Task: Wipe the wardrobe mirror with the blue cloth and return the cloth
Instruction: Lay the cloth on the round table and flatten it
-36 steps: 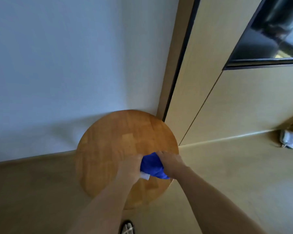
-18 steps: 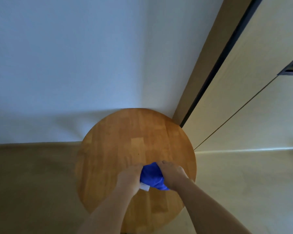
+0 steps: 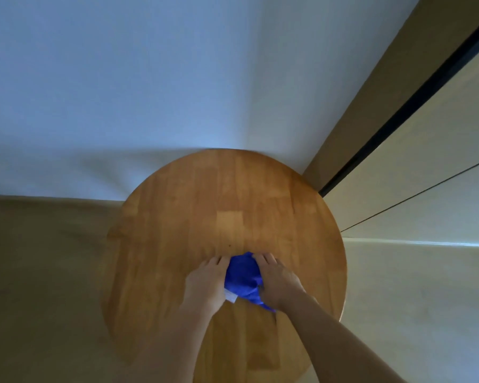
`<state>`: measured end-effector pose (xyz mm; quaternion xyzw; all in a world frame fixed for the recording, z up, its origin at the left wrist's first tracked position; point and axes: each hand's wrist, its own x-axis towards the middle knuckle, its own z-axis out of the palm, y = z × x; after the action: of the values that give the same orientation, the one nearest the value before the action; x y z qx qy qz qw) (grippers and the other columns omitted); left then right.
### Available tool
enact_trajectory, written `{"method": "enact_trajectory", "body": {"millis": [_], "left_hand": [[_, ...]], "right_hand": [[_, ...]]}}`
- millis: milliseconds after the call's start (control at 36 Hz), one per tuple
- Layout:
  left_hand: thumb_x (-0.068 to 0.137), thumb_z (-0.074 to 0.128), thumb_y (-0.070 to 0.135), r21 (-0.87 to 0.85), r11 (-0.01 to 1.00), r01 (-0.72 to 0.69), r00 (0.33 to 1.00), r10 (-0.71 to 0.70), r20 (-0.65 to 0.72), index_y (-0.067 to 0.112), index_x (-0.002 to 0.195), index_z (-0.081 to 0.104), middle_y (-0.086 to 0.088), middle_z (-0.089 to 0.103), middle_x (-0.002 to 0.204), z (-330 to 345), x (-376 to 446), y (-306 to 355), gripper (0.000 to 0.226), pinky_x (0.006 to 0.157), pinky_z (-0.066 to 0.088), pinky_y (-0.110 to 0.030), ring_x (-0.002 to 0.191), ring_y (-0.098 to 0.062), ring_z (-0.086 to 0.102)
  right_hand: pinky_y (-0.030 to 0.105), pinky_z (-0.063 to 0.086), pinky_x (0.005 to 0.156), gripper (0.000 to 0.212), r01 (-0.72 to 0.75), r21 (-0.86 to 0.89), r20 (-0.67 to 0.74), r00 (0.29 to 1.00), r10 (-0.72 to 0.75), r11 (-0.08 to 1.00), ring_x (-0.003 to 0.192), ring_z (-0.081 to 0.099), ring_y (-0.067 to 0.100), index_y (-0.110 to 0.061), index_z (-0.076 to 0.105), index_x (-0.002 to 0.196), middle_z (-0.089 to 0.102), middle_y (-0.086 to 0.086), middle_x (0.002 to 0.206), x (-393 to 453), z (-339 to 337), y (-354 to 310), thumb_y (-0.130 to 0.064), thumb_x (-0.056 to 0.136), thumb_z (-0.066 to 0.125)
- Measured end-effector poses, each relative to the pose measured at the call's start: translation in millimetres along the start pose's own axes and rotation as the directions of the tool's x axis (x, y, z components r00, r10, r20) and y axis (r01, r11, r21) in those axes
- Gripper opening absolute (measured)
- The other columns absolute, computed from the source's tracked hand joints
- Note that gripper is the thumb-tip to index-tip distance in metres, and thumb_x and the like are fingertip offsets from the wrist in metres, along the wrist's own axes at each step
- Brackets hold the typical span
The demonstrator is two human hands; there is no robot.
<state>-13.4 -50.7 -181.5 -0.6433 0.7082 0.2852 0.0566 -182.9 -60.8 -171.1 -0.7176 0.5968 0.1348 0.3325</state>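
Observation:
A bunched blue cloth (image 3: 242, 280) with a small white tag lies on the near part of a round wooden table (image 3: 224, 205). My left hand (image 3: 206, 283) cups its left side and my right hand (image 3: 278, 280) cups its right side, fingers curled round the cloth and fingertips touching the tabletop. The wardrobe (image 3: 426, 150) shows only as pale panels with a dark vertical gap at the right; its mirror is out of view.
A white wall (image 3: 150, 92) stands right behind the table. Tan floor (image 3: 39, 272) spreads to the left, and pale floor lies to the right below the wardrobe base.
The view has tilted down and left, so the mirror has left the frame. Both hands stay on the cloth, which has sunk onto the tabletop.

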Motion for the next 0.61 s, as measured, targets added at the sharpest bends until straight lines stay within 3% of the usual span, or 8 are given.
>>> {"method": "enact_trajectory", "body": {"millis": [139,222,278,306,361,417,528,611], "left_hand": [[0.072,0.053,0.04,-0.156,0.981,0.115,0.963,-0.072,0.259,0.035,0.146,0.019,0.009,0.023,0.153,-1,15,-7,0.082,0.111,0.025,-0.041,0.139,-0.02,0.024],[0.079,0.054,0.046,-0.452,0.834,0.316,0.928,-0.173,0.329,0.033,0.145,0.026,0.004,0.022,0.154,-4,22,-7,0.073,0.113,0.022,-0.046,0.14,-0.023,0.02],[0.086,0.053,0.05,-0.642,0.64,0.423,0.906,-0.288,0.31,0.024,0.141,0.037,-0.004,0.036,0.146,-4,24,-6,0.063,0.108,0.033,-0.045,0.132,-0.025,0.036],[0.087,0.052,0.05,-0.655,0.603,0.455,0.886,-0.377,0.269,0.02,0.138,0.041,-0.007,0.04,0.139,-3,24,-7,0.06,0.104,0.039,-0.043,0.124,-0.026,0.043],[0.09,0.051,0.044,-0.543,0.635,0.549,0.808,-0.57,0.149,0.01,0.129,0.043,-0.013,0.043,0.128,-2,22,-8,0.052,0.09,0.047,-0.04,0.111,-0.03,0.051],[0.091,0.05,0.037,-0.527,0.571,0.63,0.723,-0.679,0.129,0.002,0.12,0.042,-0.016,0.052,0.117,-2,19,-10,0.046,0.081,0.05,-0.039,0.099,-0.032,0.057],[0.09,0.053,0.042,-0.612,0.407,0.678,0.696,-0.624,0.356,0.001,0.099,0.057,-0.011,0.064,0.083,-2,20,-8,0.042,0.078,0.054,-0.038,0.077,-0.024,0.063],[0.085,0.066,0.031,-0.659,0.286,0.695,0.665,-0.604,0.439,-0.001,0.105,0.056,-0.007,0.056,0.079,-4,22,-7,0.039,0.074,0.05,-0.036,0.078,-0.023,0.058]], "right_hand": [[0.037,0.032,0.108,0.067,-0.095,0.264,0.089,0.993,0.074,0.96,0.134,0.03,0.023,-0.023,0.019,0.15,0.026,-0.001,0.151,17,-2,6,-0.03,0.088,0.046],[0.037,0.029,0.106,0.051,-0.188,0.349,0.067,0.982,0.176,0.918,0.132,0.033,0.023,-0.026,0.029,0.147,0.033,-0.002,0.149,27,-2,5,-0.037,0.098,0.031],[0.035,0.03,0.104,0.045,-0.229,0.387,0.04,0.972,0.231,0.893,0.129,0.037,0.024,-0.025,0.04,0.141,0.041,-0.001,0.145,31,-1,5,-0.036,0.101,0.023],[0.035,0.032,0.101,0.044,-0.245,0.393,0.025,0.966,0.256,0.886,0.126,0.04,0.024,-0.024,0.044,0.138,0.044,-0.001,0.142,32,-1,4,-0.036,0.102,0.021],[0.035,0.036,0.095,0.043,-0.282,0.321,0.0,0.955,0.298,0.904,0.122,0.042,0.023,-0.022,0.045,0.136,0.044,-0.002,0.138,34,0,3,-0.038,0.102,0.023],[0.036,0.039,0.094,0.042,-0.302,0.198,-0.005,0.951,0.309,0.933,0.121,0.042,0.023,-0.019,0.043,0.135,0.042,0.0,0.137,35,0,1,-0.036,0.1,0.029],[0.037,0.032,0.102,0.045,-0.336,0.168,0.073,0.942,0.328,0.927,0.125,0.04,0.024,-0.018,0.04,0.136,0.051,0.003,0.131,38,-3,0,-0.025,0.091,0.041],[0.036,0.025,0.105,0.05,-0.326,0.128,0.093,0.944,0.316,0.937,0.123,0.041,0.022,-0.021,0.046,0.132,0.055,0.002,0.126,37,-6,0,-0.018,0.082,0.044]]}}
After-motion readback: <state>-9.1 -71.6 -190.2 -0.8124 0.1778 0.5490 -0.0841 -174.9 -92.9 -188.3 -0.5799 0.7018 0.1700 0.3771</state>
